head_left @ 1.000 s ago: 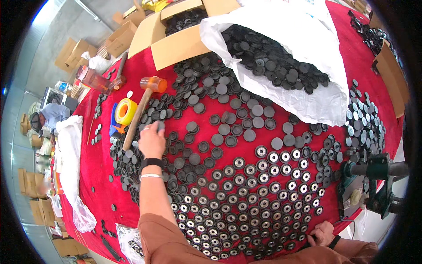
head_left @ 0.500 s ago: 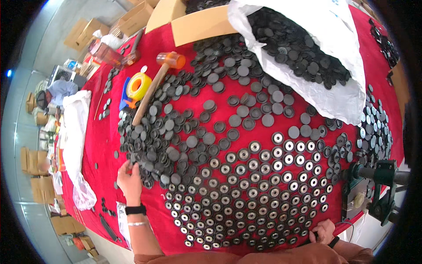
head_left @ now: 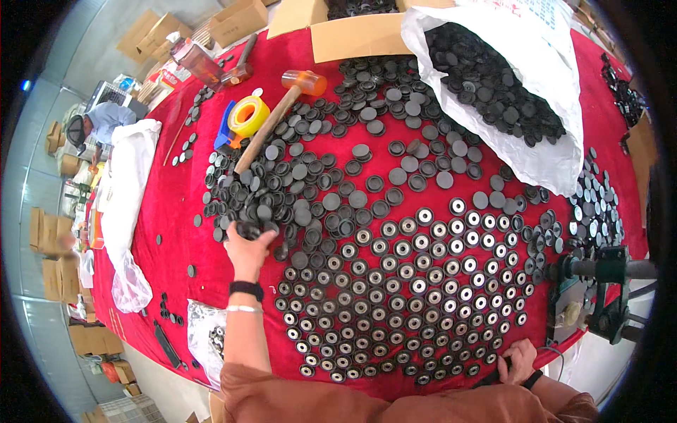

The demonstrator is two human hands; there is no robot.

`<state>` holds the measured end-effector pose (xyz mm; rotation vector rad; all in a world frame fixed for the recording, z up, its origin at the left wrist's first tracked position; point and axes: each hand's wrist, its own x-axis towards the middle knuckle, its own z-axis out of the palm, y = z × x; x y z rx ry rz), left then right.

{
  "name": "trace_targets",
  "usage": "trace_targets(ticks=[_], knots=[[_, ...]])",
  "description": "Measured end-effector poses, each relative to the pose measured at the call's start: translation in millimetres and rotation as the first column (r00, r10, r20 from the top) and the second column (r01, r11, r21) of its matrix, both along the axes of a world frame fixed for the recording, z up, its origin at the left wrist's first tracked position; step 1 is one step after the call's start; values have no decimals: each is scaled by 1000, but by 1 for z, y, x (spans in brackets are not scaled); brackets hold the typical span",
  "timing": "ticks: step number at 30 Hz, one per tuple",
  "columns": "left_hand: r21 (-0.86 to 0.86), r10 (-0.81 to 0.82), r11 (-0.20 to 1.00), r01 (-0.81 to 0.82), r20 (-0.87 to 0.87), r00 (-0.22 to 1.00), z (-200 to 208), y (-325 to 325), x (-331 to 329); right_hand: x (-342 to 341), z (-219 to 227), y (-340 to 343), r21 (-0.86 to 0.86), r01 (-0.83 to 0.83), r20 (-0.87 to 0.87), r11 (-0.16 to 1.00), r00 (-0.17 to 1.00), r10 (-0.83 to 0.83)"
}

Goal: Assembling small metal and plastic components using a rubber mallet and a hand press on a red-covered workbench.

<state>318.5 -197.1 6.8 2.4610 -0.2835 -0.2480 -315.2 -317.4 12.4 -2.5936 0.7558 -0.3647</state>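
Note:
My left hand [head_left: 248, 252] is at the near edge of a loose heap of round black plastic caps [head_left: 282, 183]. Its thumb and fingers curl round a few dark caps [head_left: 247, 230]. Low on the right, my right hand [head_left: 520, 361] rests by the table edge with its fingers curled in; something dark shows at them, too hidden to name. Between the hands, many black caps with silvery metal ring centres [head_left: 395, 302] lie in close rows on the red cloth [head_left: 190, 240].
A wooden-handled mallet with an orange head [head_left: 305, 82] lies on the heap beside a yellow tape roll [head_left: 248, 116]. At the back stand a cardboard box [head_left: 360, 39] and a white sack [head_left: 522, 166] spilling caps. A green metal press [head_left: 610, 282] stands at right. Far left sits another person [head_left: 106, 123].
My left hand has moved right and slightly farther up into the heap, and now has caps between its fingers. My right hand has stayed by the table edge. The whole view has shifted a little.

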Motion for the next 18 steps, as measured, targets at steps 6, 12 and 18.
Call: trace_targets(ticks=[6, 12, 18], knots=[[-566, 181, 803, -189, -71, 981, 28, 11, 44, -4, -3, 2, 27, 29, -6, 999, 1000, -28], [195, -475, 874, 445, 533, 700, 46, -3, -20, -3, -2, 1, 27, 39, -25, 999, 999, -38], [509, -911, 403, 760, 304, 279, 23, -56, -78, 1, 1, 1, 11, 55, -6, 998, 998, -55]])
